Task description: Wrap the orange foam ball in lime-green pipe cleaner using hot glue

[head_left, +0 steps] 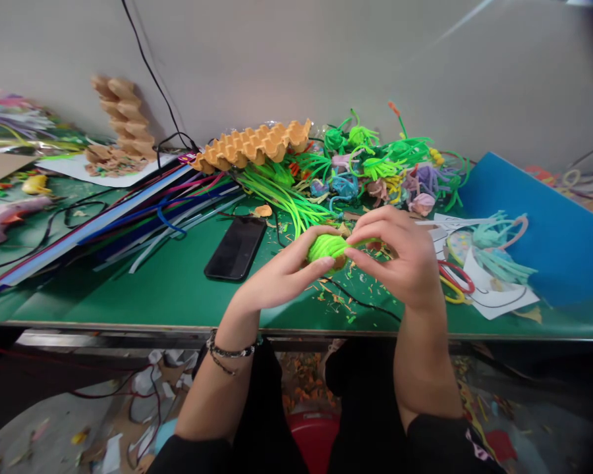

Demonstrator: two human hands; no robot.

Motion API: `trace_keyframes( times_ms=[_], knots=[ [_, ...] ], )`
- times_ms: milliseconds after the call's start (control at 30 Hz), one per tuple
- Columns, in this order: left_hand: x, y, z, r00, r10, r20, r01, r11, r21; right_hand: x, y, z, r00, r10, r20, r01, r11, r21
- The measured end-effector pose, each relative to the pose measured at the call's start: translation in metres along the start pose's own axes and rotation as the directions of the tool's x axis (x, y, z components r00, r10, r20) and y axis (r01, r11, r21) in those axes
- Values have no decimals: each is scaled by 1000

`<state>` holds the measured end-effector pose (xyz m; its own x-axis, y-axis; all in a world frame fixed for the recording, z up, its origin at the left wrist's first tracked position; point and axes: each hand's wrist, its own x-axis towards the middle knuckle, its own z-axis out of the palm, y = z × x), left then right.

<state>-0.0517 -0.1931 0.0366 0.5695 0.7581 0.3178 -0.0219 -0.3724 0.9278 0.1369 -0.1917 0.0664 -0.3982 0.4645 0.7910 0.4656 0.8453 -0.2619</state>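
Observation:
Above the front part of the green table, my left hand [296, 266] grips a rounded piece wrapped in bright green pipe cleaner [327, 246]. A bit of brown shows at its underside. My right hand [398, 253] pinches at the right side of the same piece, thumb and forefinger together at its edge. Just behind my hands lies a bundle of loose bright green pipe cleaners [286, 196]. Left of my left hand rests a black phone [236, 248]. Scissors with red and yellow handles [457, 280] lie right of my right hand.
An egg carton [257, 145] leans over the pipe cleaners at the back, beside a heap of finished pipe-cleaner pieces [375, 164]. A blue board [538, 230] stands right. At far left are a pink glue gun [10, 217] and black cables. Small scraps [343, 303] litter the tabletop.

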Motion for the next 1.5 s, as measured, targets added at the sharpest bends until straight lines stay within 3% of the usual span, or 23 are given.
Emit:
trace_keyframes(
  times_ms=[233,400,733,900,1267,1500],
  knots=[
    [-2,6,1,999,4,-44,7,970,242,0,-3,6,999,-17,35,17,1000,21],
    [-1,5,4,994,13,-112,21,955,295,0,-8,12,999,-36,27,38,997,-69],
    [6,0,-1,969,-28,-246,44,997,59,1,0,6,998,-55,-17,54,996,-76],
    [5,-3,-1,948,-108,-298,86,993,-86,-1,4,6,998,-59,-18,58,998,-28],
    [5,-4,0,946,-90,-313,24,978,-207,-2,7,9,995,-102,18,103,994,-39],
    [7,1,5,916,-151,-372,17,940,-340,-1,0,16,997,-4,78,0,999,49]
  ],
)
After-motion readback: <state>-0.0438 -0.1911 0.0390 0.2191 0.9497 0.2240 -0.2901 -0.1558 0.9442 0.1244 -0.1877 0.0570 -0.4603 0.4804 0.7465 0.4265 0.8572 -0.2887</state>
